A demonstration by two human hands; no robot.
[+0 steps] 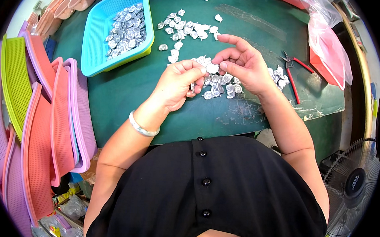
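My left hand [176, 84] is closed, its thumb and forefinger pinching a small silver flower-shaped metal piece [212, 68]. Another bit of silver metal [193, 87] shows between its lower fingers. From the other side, my right hand [245, 65] brings thumb and forefinger together at the same piece's edge, its upper fingers raised and curved. Directly beneath both hands lies a heap of similar flower pieces [217, 89], partly covered by the fingers. More flower pieces [188, 29] are scattered farther off on the green tabletop [172, 126].
A blue basket [89, 49] holding many silver pieces stands at the left. Red-handled pliers [291, 78] lie right of my hand, beside a small pile of pieces [279, 76]. Coloured plastic baskets [37, 153] are stacked far left; a pink bin [326, 57] and a fan [354, 183] are at right.
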